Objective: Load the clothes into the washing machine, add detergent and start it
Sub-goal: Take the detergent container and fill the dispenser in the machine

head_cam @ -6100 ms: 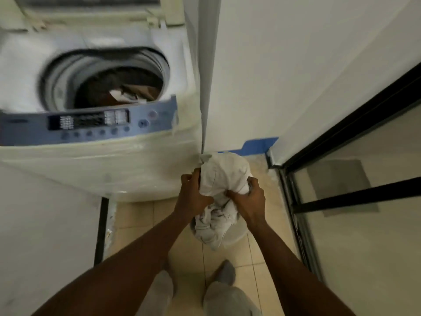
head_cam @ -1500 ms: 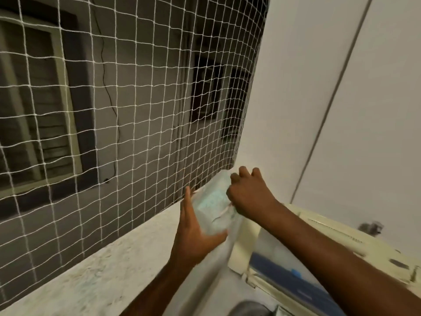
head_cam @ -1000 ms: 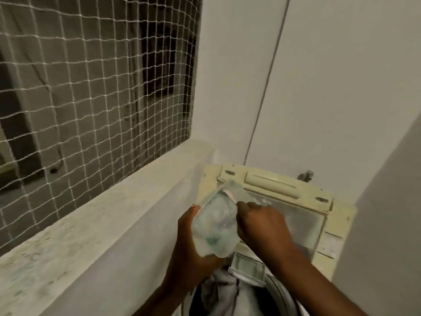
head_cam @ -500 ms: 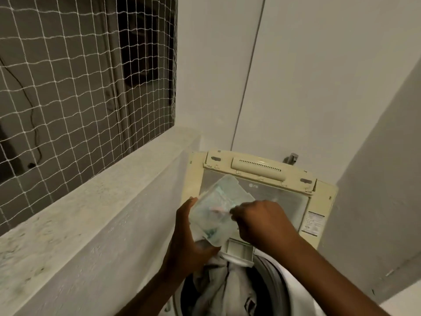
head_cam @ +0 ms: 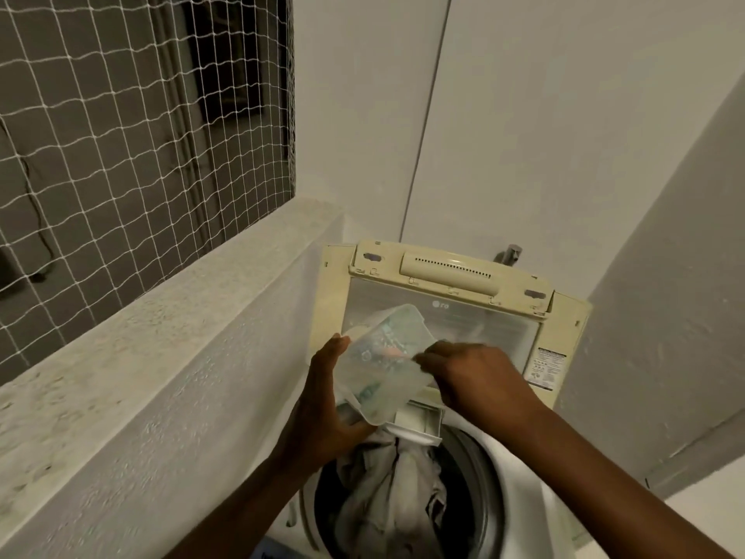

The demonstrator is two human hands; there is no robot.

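The top-loading washing machine (head_cam: 520, 490) stands below me with its cream lid (head_cam: 447, 272) raised against the wall. Light grey and white clothes (head_cam: 387, 494) fill the drum. My left hand (head_cam: 322, 409) holds a translucent plastic detergent container (head_cam: 383, 365) from below and the left, tilted over the back of the drum. My right hand (head_cam: 471, 377) grips the container's right edge with its fingers closed. A small white detergent drawer (head_cam: 419, 423) sticks out at the drum's back rim, just under the container.
A speckled concrete ledge (head_cam: 161, 336) runs along the left, with white netting (head_cam: 121, 135) over the opening above it. White walls close in behind and to the right. A tap (head_cam: 508, 254) pokes out behind the lid.
The view has dropped from the netting to the machine. Both hands carried the container from the ledge down over the drum, where white clothes now lie.
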